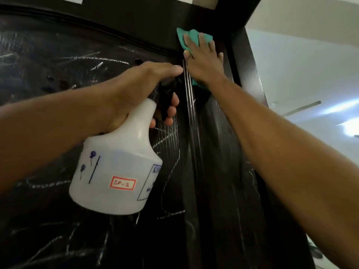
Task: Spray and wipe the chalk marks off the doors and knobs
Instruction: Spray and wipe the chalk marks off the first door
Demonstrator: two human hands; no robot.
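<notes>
- The left hand [136, 90] holds a white spray bottle [116, 167] by its neck; the fingers curl round the black trigger head [165, 94] and the thumb lies along the top, pointing toward the door seam.
- The bottle hangs tilted, its body lower left of the hand, in front of the left door [58, 74] without visibly touching it.
- A small white label with a red border [122, 184] sits on the bottle's body, with handwriting on it; blue printed marks show to its left and part of another printed panel to its right.
- The right hand [204, 59] lies flat with the fingers spread and straight, pressing a teal cloth [194, 36] against the upper part of the right door [223, 152], close under the dark top frame [174, 14].
- The cloth shows above the fingertips and again below the wrist, so the hand covers its middle.
- White chalk marks [101, 59] streak the left door: long scratches near the top, looping lines in the middle near the bottle, and more strokes low down.
- Fainter, smeared chalk traces [250, 175] show on the right door below the arm.
- A narrow grooved strip [189, 105] runs down between the two doors, just beside the left thumb and the right wrist.
- No knob can be made out on either door.
- To the right of the doors a pale wall [301, 70] and a ceiling with a fan blade [303, 108] are in view.
</notes>
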